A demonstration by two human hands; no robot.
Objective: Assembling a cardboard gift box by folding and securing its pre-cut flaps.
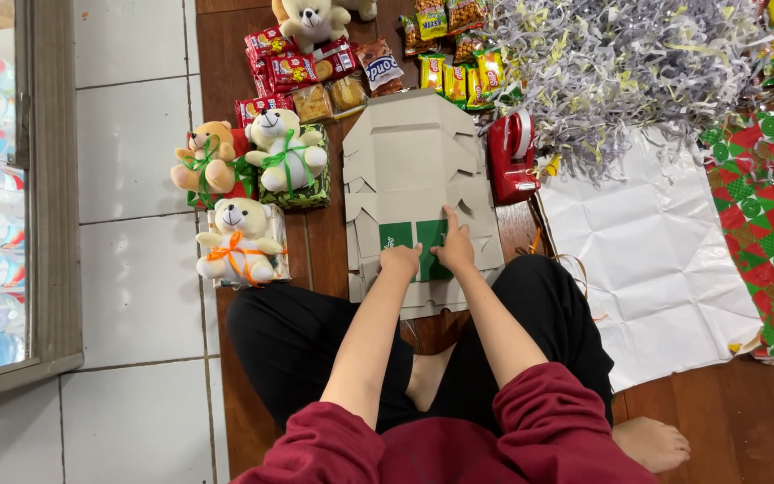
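A stack of flat grey cardboard box blanks point(418, 157) lies on the wooden floor in front of my crossed legs. A green folded panel point(416, 235) shows at its near end. My left hand point(399, 262) rests as a loose fist on the near edge of the cardboard, by the green panel. My right hand point(454, 246) presses on the green panel with its index finger pointing away from me. Neither hand lifts anything off the floor.
Three small teddy bears with ribbons point(242, 237) sit in clear boxes to the left. Snack packets point(293, 72) lie beyond. A red tape dispenser point(512, 157), shredded paper point(620, 63), white paper point(656, 242) and red-green wrapping paper point(772, 215) are on the right.
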